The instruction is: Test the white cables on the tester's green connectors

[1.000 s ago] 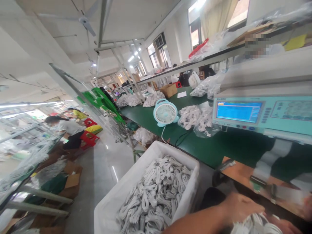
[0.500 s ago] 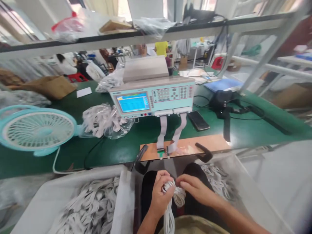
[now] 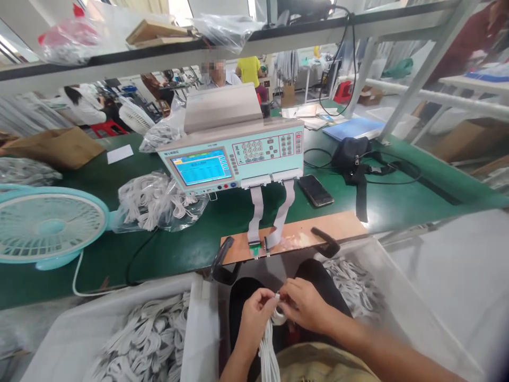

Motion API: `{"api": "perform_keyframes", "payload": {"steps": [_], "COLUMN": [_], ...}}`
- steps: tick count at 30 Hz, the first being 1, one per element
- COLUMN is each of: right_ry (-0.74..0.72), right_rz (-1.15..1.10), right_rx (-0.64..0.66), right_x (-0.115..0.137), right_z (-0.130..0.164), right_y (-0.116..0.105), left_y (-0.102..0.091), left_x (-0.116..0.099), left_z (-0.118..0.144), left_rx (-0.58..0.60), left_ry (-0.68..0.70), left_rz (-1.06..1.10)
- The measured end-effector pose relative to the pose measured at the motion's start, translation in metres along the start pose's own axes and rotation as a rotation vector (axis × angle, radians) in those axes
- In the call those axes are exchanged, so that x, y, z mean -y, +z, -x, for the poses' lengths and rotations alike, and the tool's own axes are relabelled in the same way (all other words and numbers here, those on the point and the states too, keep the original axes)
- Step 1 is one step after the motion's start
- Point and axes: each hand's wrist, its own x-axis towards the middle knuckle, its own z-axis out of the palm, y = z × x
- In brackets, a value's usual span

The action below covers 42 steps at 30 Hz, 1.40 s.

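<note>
Over my lap, my left hand [image 3: 254,319] is closed in a pinch on a white cable [image 3: 269,353], whose coiled strands hang down past the palm. My right hand [image 3: 305,303] meets it fingertip to fingertip, pinching the cable's end, where a small white tip with something metallic shows. Part of the coil loops beneath the right fingers and is half hidden. Just beyond the hands, a wooden strip [image 3: 342,227] on the bench edge carries two grey ribbon leads [image 3: 256,215] ending in small connectors.
A tester with a lit screen [image 3: 202,167] stands on the green bench [image 3: 175,254]. Near it are a phone [image 3: 316,191], a black bag [image 3: 350,159], bagged cables [image 3: 147,201] and a fan [image 3: 51,228]. White bins [image 3: 202,307] of cables flank my legs. Black clamps [image 3: 222,262] jut from the edge.
My hands have drawn together, and the right fingers have gone from the coil to the cable's end. The coil has dropped lower. The camera view has shifted slightly.
</note>
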Motion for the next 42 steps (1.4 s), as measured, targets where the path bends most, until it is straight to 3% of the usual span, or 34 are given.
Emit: {"api": "perform_keyframes", "payload": {"steps": [5,11,14,19,23,27,32,36,39,42], "right_ry": [0.015,0.193,0.206,0.282,0.255,0.248,-0.020,-0.117,-0.111,-0.015], "right_rz": [-0.090,-0.385,-0.431,-0.422,-0.400,-0.526,-0.469,-0.310,-0.207,-0.316], "right_rx": [-0.027,0.023,0.040,-0.043,-0.103,-0.118,0.157,0.302,0.255,0.079], "right_x": [-0.006,-0.002,0.002,0.005,0.006,0.009,0.011,0.010,0.008,0.001], "right_z": [-0.004,0.006,0.010,0.004,0.000,0.002,-0.001,-0.008,-0.013,-0.021], "right_y": [0.005,0.011,0.017,0.021,0.023,0.018,-0.006,-0.015,-0.011,-0.004], "left_y": [-0.003,-0.006,-0.003,-0.001,-0.002,-0.005,-0.009,-0.009,-0.007,-0.005], "left_x": [-0.007,0.001,0.010,0.012,0.006,0.011,0.020,0.016,0.011,0.006], "left_z": [-0.005,-0.005,-0.004,-0.002,-0.003,-0.005,-0.011,-0.016,-0.022,-0.030], "left_rx": [0.104,-0.024,-0.008,0.013,-0.006,-0.065,-0.122,-0.096,-0.101,-0.197], "left_ry": [-0.043,0.034,-0.055,-0.147,-0.161,-0.216,-0.223,-0.273,-0.252,-0.147], "left_rz": [-0.027,0.036,0.160,0.218,0.252,0.404,0.437,0.457,0.478,0.359]}}
